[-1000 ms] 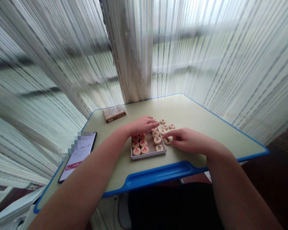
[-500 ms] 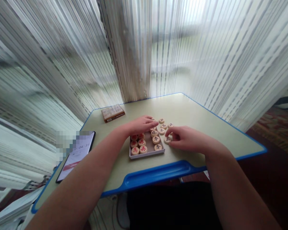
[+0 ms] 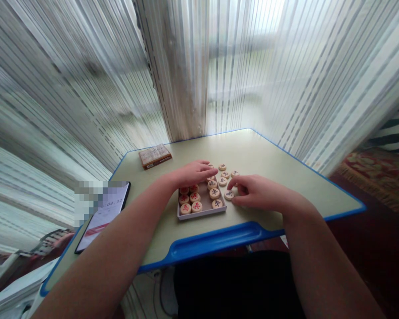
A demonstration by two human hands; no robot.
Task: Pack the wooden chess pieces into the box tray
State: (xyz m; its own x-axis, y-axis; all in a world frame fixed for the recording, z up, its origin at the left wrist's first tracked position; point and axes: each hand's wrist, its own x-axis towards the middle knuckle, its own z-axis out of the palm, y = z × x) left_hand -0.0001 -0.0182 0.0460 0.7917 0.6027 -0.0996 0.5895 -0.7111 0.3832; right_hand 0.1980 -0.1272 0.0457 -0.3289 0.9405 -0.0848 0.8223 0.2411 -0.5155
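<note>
A shallow white tray (image 3: 202, 215) on the desk holds several round wooden chess pieces (image 3: 191, 206) with red and black characters. My left hand (image 3: 193, 172) lies flat over the tray's far edge, fingers stretched out toward the loose pieces (image 3: 224, 174) beyond it. Just right of the tray, my right hand (image 3: 255, 192) curls its fingers and pinches one loose piece (image 3: 229, 195) on the desk.
The desk (image 3: 286, 177) is pale green with a blue rim and a blue groove (image 3: 216, 242) along the near edge. A phone (image 3: 102, 215) lies at the left and a small brown box (image 3: 154, 156) at the back left. Sheer striped curtains hang behind.
My right hand went from a pointing finger to a curled pinch on the piece beside the tray. The left hand stayed put. The camera shifted slightly.
</note>
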